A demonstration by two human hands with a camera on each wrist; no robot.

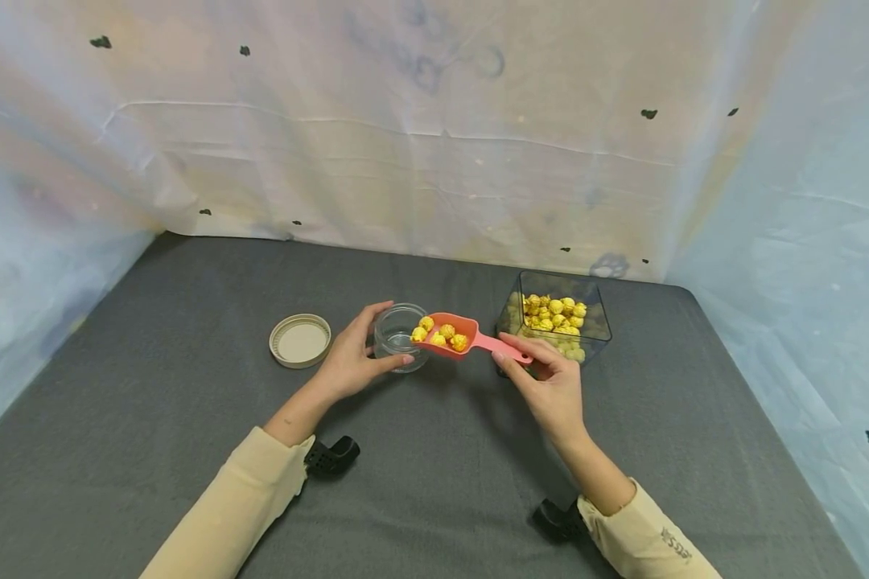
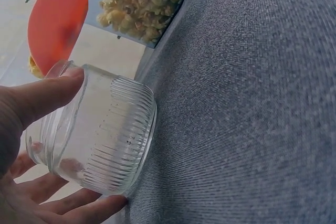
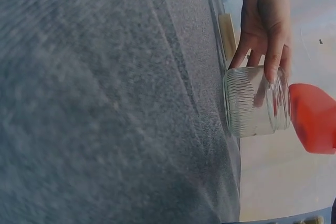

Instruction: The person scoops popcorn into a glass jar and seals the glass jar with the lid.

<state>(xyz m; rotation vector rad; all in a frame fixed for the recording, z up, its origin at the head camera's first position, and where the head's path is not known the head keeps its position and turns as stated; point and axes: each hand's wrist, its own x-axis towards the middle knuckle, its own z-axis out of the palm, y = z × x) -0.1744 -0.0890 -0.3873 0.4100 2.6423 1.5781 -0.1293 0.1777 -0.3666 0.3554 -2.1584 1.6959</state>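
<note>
A clear ribbed glass jar stands on the grey cloth, with no popcorn visible inside. My left hand grips it from the left, thumb at the near side and fingers round the far side. In my right hand I pinch the handle of a pink-red scoop. Several yellow popcorn balls lie in the scoop, whose front edge is over the jar's mouth. In the right wrist view the underside of the scoop shows beside the jar's rim.
A transparent dark-tinted box of popcorn stands behind my right hand. Left of the jar lies a round lid, its inside facing up. A pale patterned curtain hangs behind the grey table and at both sides.
</note>
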